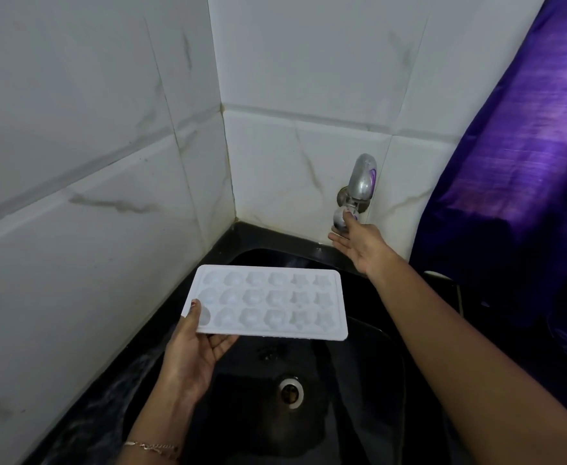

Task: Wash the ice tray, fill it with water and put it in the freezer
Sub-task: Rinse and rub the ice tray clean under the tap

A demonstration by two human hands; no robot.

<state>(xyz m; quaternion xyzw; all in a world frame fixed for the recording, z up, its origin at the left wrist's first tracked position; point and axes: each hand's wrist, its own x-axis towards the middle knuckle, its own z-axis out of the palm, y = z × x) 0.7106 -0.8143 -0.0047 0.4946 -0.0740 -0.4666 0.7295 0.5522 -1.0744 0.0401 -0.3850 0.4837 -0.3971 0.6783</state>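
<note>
Ice tray (268, 302), corner under left hand (191, 357); tap (362, 176) partly behind right hand (359, 246).

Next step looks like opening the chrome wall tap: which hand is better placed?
Likely the right. The right hand is open with its fingertips at the wall-mounted chrome tap, while the left hand grips the white plastic ice tray over the black sink.

The ice tray (268, 302) above the left fingers (223, 344) is showing plain white, patterned with rows of rounded shapes, flowers and stars. Below those fingers the sink (359, 364) is gleaming glossy black around a silver drain ring (290, 392). By the right fingers (337, 241) the tap (360, 177) is shining silver, catching purple from the glossy purple curtain (516, 146) beyond. The tiles (91, 162) are showing white with grey veins.
</note>
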